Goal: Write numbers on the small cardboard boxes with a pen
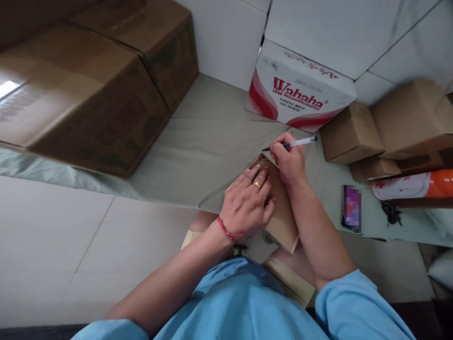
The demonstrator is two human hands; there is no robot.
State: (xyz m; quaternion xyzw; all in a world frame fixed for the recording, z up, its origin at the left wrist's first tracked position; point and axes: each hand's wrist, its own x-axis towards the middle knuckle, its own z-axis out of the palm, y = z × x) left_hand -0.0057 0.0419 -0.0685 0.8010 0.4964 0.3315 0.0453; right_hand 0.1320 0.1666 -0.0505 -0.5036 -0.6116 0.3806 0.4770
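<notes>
A small brown cardboard box (282, 215) lies slanted at the front edge of the cloth-covered surface (201, 127), its near end sticking out over the edge. My left hand (247, 198) rests on top of it, fingers stretched out and lying flat. It wears a gold ring, with a red string bracelet (229, 230) at the wrist. In my right hand (289, 160) is a pen (303, 141) with a dark front and a pale barrel. The pen's tip is beside the box's far corner, where the cardboard looks rough or torn. Whether the tip touches the box, I cannot tell.
Large cardboard boxes (88, 94) stand at left. A white and red Wahaha carton (300, 92) leans against the tiled wall. Smaller brown boxes (354, 132) sit at right, near an orange and white package (414, 185), a phone (351, 208) and keys (391, 213).
</notes>
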